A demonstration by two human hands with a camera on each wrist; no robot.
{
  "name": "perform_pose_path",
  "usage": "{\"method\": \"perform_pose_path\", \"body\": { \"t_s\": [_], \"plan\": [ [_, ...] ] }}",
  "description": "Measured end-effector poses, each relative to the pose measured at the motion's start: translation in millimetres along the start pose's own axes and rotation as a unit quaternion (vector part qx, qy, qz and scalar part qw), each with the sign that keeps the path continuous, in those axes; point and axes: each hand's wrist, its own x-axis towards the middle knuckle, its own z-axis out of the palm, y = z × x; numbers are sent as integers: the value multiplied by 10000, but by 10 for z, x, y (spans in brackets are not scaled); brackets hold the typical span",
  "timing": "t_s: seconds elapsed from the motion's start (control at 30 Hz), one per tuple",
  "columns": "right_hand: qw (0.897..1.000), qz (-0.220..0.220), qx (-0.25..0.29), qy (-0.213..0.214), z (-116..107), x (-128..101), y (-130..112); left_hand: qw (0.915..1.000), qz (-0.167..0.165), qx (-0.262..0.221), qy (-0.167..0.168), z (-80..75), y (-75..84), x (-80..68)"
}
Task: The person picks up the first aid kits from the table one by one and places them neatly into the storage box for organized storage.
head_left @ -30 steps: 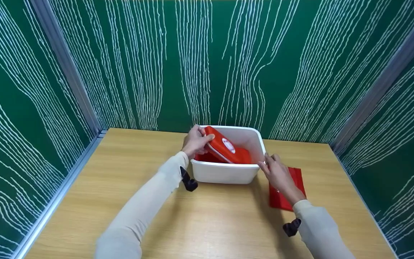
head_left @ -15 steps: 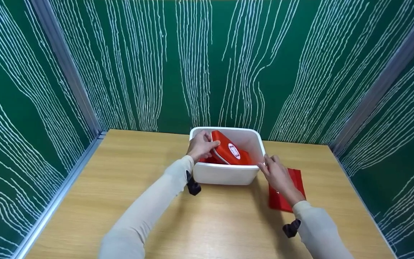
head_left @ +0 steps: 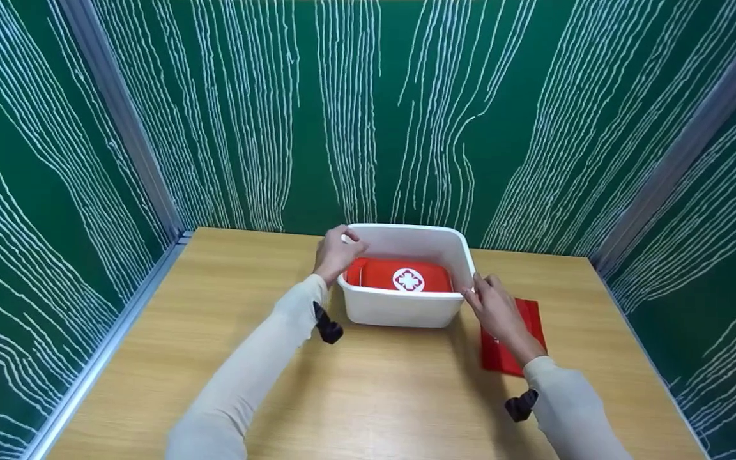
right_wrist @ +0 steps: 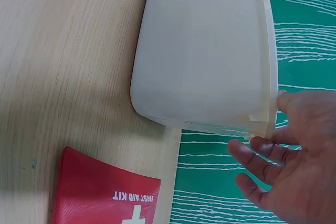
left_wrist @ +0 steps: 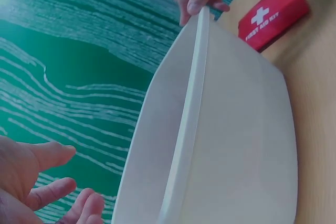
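A white plastic bin [head_left: 400, 310] stands on the table near the back wall. Inside it lies a red first aid case [head_left: 381, 275] with a round white emblem, flat side up. Another piece of red [head_left: 354, 271] shows at the bin's left end, partly hidden. My left hand [head_left: 336, 254] hovers over the left rim, and its fingers [left_wrist: 67, 186] are spread with nothing between them. At the right front corner my right hand [head_left: 496, 310] pinches the bin's rim, thumb on the near side and fingers beyond.
A flat red pouch [right_wrist: 105, 192] marked FIRST AID KIT lies on the wooden table [head_left: 368, 390] right of the bin, partly under my right forearm. Green walls [head_left: 317, 115] with white lines enclose the table at the back and sides.
My left hand has let go of the red first aid case and moved left to the rim. The case has gone from tilted to lying flat in the bin. My right hand stays put.
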Motion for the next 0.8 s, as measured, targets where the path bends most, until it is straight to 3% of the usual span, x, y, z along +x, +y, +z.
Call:
{"method": "perform_pose_path", "body": {
  "t_s": [0.27,0.5,0.8],
  "plan": [
    [9999,51,10,-109,-5,11,-16,9993,-175,222,241,-248,-180,27],
    [9999,88,26,-105,-15,3,-17,9990,-288,114,320,-436,-410,42],
    [9996,251,33,-135,-17,-6,-19,9984,-490,29,275,-524,-605,35]
  ]
}}
